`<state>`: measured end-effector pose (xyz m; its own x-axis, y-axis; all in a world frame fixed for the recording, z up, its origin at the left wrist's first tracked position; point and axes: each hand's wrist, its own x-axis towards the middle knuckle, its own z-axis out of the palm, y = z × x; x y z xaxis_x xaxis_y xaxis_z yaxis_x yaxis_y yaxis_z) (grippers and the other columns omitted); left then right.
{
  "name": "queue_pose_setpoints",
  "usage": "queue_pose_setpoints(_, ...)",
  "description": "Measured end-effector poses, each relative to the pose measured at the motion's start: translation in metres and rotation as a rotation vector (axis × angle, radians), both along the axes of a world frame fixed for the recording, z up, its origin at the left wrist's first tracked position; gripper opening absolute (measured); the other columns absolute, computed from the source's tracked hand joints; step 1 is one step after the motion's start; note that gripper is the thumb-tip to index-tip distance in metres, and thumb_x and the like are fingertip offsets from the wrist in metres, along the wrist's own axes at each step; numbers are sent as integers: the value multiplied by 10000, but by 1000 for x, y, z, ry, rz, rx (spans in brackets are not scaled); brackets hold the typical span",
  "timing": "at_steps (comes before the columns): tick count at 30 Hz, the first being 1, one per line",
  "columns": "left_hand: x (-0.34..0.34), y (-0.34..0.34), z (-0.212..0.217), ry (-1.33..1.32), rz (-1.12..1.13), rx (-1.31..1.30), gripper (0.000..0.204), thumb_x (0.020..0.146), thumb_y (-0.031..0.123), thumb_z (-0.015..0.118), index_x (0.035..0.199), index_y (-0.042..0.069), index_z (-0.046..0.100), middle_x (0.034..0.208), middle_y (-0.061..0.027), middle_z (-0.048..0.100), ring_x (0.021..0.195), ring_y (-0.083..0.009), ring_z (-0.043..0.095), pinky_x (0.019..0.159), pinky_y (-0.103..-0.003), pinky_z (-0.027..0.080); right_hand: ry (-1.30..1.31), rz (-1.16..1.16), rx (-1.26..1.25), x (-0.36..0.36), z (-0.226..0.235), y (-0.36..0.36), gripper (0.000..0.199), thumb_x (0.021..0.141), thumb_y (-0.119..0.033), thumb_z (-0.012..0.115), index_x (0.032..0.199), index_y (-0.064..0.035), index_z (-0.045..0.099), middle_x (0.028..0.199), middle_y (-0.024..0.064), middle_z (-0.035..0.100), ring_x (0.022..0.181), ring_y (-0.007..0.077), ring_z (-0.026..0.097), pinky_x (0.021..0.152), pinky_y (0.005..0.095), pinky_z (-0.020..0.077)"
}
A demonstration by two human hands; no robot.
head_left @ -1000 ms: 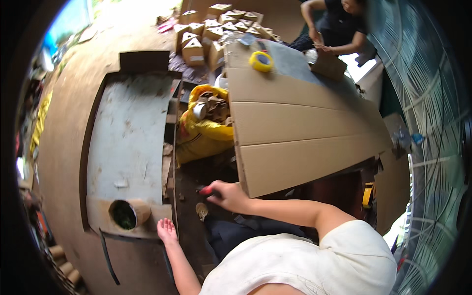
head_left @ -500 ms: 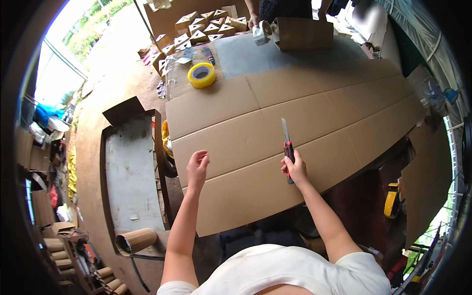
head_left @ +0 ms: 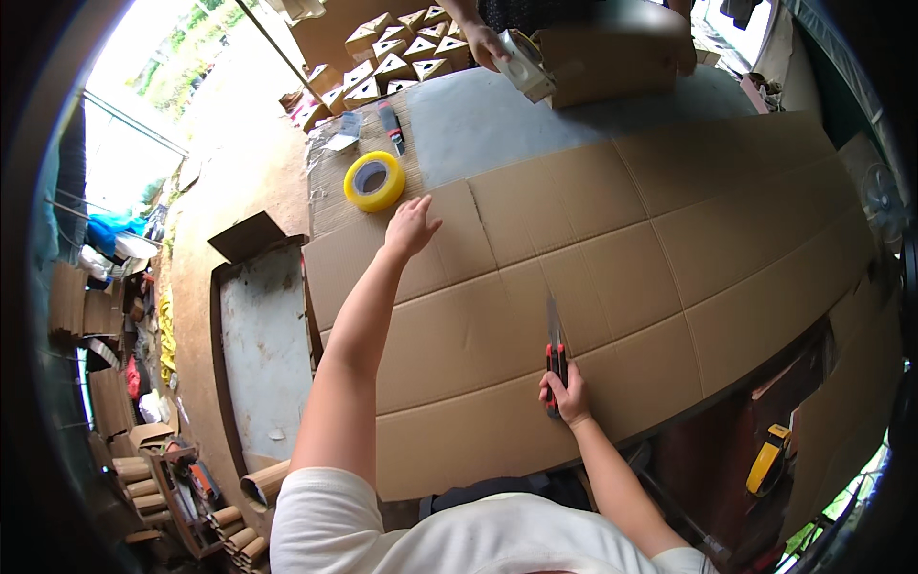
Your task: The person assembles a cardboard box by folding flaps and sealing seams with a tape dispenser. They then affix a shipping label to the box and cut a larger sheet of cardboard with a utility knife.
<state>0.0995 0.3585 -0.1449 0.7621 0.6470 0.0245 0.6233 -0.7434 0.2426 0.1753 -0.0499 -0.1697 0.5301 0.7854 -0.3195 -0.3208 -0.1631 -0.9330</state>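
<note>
A large creased cardboard sheet point(head_left: 449, 335) lies flat across the table in front of me. My right hand point(head_left: 571, 394) is closed round a red-and-black utility knife point(head_left: 556, 368), its blade out and pointing away from me, above the near part of the sheet. My left hand point(head_left: 411, 228) reaches over the far left part of the sheet, holding nothing, with thumb and fingers apart. Just beyond its fingertips lies a yellow roll of tape point(head_left: 374, 182). Whether those fingertips touch the sheet, I cannot tell.
Across the table a person's hand point(head_left: 486, 46) holds a tape dispenser point(head_left: 524, 67) against a cardboard box point(head_left: 612, 69). A second cutter point(head_left: 390, 127) lies past the tape roll. Several folded cardboard pieces point(head_left: 392, 67) are stacked behind. A yellow tape measure point(head_left: 768, 459) is at the lower right.
My left hand has moved forward over the sheet to near the tape roll. The right hand, still holding the knife, sits lower in view. Across the table, the dispenser has tilted.
</note>
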Motion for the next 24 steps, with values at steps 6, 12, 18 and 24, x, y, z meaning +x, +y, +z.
queue_pose_setpoints(6,41,40,-12,162,157,-11,609,767,623,468,1017,74,559,983,-149,591,944,-286,556,759,-376,451,-20,-53,-41,-5,2,0,155,871,-135,512,908,-13,424,681,63,556,537,110,554,513,251,474)
queue_pose_setpoints(12,26,48,41,53,33,-93,613,734,677,464,791,89,631,734,-116,636,751,-273,622,648,-375,467,-77,-23,-211,2,44,37,345,879,-118,487,1211,-51,418,672,39,569,510,94,539,489,243,468)
queue_pose_setpoints(18,15,43,62,-25,40,-89,607,740,671,464,699,81,600,674,-110,620,687,-266,619,601,-366,466,-507,274,-443,23,103,110,482,869,-87,487,1328,-164,361,565,86,522,491,136,537,490,305,442)
queue_pose_setpoints(24,9,44,73,-90,20,-39,633,747,681,443,742,74,625,671,-104,622,663,-261,619,578,-360,476,-616,336,-469,21,129,113,487,865,-91,498,1326,-161,359,608,161,551,531,261,572,531,365,440)
